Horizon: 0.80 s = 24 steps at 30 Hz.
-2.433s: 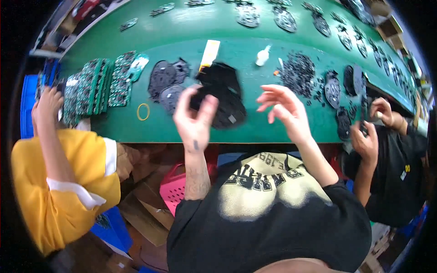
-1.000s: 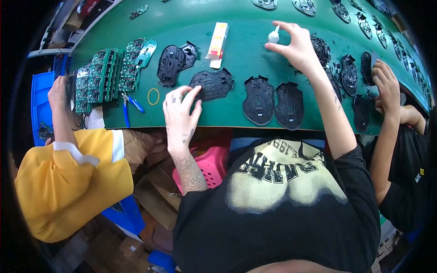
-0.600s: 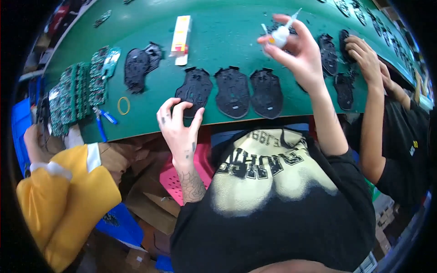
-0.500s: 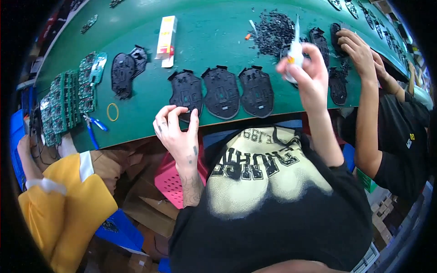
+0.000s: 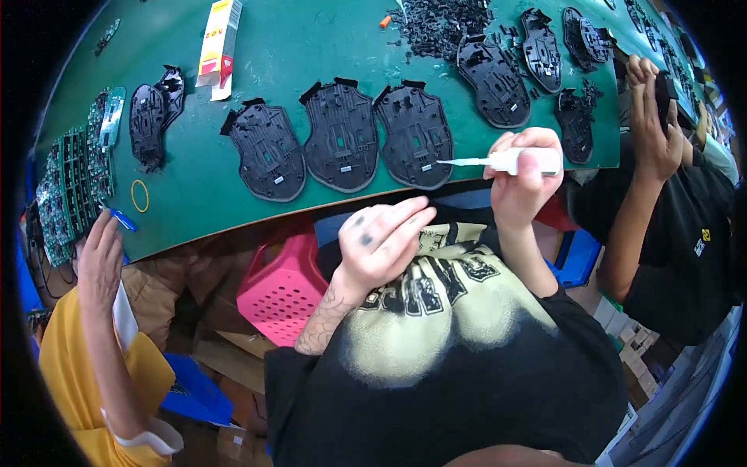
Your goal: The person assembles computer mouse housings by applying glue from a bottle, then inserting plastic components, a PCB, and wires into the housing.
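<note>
The right hand (image 5: 517,189) held a small white bottle (image 5: 523,162) firmly, thumb on the near side and fingers curled round it, over the table's near edge. The bottle lay on its side in that grip, its thin nozzle (image 5: 467,162) pointing left, with the tip at the lower right part of the right-hand shell (image 5: 415,132); from where I stood I could not tell whether it touched. The left hand (image 5: 380,243) hung just off the near edge, fingers straight and close together, pointing right; its thumb was hidden, so I could not tell whether it pinched anything.

That black shell was the last of three lying in a row near the edge of the green table (image 5: 194,214), next to the middle shell (image 5: 342,140) and the left-hand shell (image 5: 268,152). Another black shell (image 5: 494,86) lay beyond them to the right, close to a heap of small black parts (image 5: 443,31). An orange cap (image 5: 385,22) sat just left of the heap, and farther left stretched a white and yellow box (image 5: 220,43).

On the left, a yellow rubber band (image 5: 140,195) lay near the stacked circuit boards (image 5: 74,183). A co-worker's hand (image 5: 99,261) was beside some blue-handled pliers (image 5: 122,220) there.
</note>
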Motion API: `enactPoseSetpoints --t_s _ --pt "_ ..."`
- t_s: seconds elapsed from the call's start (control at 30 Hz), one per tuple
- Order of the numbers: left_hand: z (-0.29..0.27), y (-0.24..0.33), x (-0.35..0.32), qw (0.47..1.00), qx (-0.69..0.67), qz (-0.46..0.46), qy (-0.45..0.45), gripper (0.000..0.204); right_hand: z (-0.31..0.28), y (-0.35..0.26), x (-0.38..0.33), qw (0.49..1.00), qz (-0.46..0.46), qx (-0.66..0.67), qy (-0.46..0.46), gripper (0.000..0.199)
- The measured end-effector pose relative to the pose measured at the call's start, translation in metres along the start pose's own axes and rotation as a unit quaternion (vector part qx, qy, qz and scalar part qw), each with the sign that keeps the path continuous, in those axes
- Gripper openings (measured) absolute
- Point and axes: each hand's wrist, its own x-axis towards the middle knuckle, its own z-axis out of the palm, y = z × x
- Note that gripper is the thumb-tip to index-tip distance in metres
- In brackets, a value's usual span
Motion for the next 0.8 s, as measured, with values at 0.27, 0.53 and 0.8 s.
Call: enactPoseSetpoints --t_s 0.27,0.53,0.8 --pt "0.008 0.010 0.023 0.991 0.121 -0.030 -0.042 0.044 -0.014 0.011 0.011 0.989 -0.098 0.111 0.002 0.019" --pt "0.005 0.015 0.049 0.956 0.232 -0.031 -0.175 0.053 -0.020 0.003 0.022 0.984 -0.019 0.178 0.018 0.028" --pt "0.008 0.021 0.059 0.903 0.358 0.061 -0.230 0.047 -0.021 0.000 0.022 0.981 -0.010 0.196 0.001 0.030"
